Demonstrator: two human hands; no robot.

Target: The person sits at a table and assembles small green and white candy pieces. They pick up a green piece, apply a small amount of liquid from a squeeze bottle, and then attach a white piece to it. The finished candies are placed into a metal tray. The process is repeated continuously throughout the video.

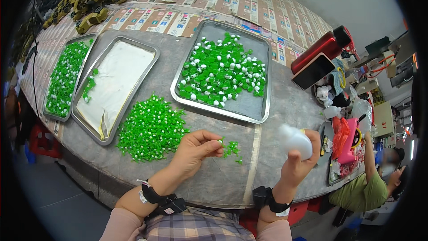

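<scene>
My left hand (191, 151) is closed in a pinch on a small green plastic piece, mostly hidden by the fingertips. Just right of those fingertips lies a little cluster of loose green pieces (231, 148). My right hand (298, 165) grips a white bottle (295, 143), tilted and raised above the table, its tip blurred toward the left. Beside my left hand spreads a big heap of green pieces with white dots (151, 129). Beyond both hands sits a metal tray (243, 105) with many green pieces bearing white balls with dark spots.
Left stand a tray lined with a white sheet (118, 71) and a narrow tray of green pieces (67, 80). A red flask (316, 51) and phone (313, 70) are at right. Yellow toy vehicles (91, 20) pile up far left. A co-worker in green (363, 192) sits right.
</scene>
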